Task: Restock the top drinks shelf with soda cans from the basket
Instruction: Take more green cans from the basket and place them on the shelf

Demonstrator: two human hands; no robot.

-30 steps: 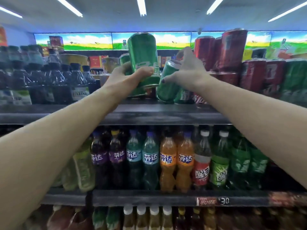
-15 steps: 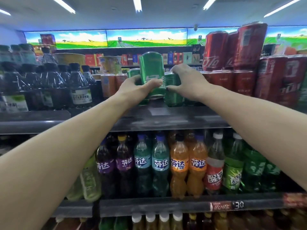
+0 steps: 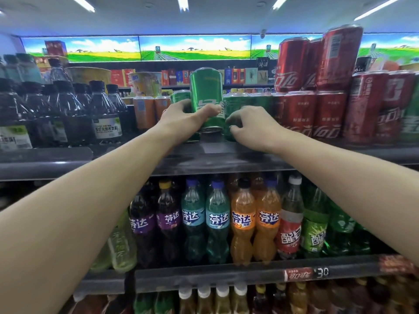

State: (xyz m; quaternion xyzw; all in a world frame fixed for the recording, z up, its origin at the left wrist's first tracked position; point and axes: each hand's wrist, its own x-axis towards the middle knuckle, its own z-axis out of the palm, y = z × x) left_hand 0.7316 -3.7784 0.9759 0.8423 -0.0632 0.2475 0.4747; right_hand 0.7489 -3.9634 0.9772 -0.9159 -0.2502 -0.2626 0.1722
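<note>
Both arms reach up to the top shelf [image 3: 226,155]. My left hand [image 3: 183,118] grips a tall green soda can [image 3: 206,91], upright, sitting on top of another green can whose rim shows just below it. My right hand [image 3: 251,125] is closed around a second green can [image 3: 233,105] that stands upright on the shelf, right beside the first. More green cans [image 3: 180,96] stand behind my left hand. The basket is out of view.
Red cola cans [image 3: 313,112], stacked two high, fill the shelf on the right. Orange cans [image 3: 145,109] and dark bottles [image 3: 104,114] stand on the left. Below, a shelf holds coloured soda bottles [image 3: 242,218].
Both hands have come down with their green cans. The right can, tilted a second ago, now stands upright on the shelf. The left can sits lower, on another can.
</note>
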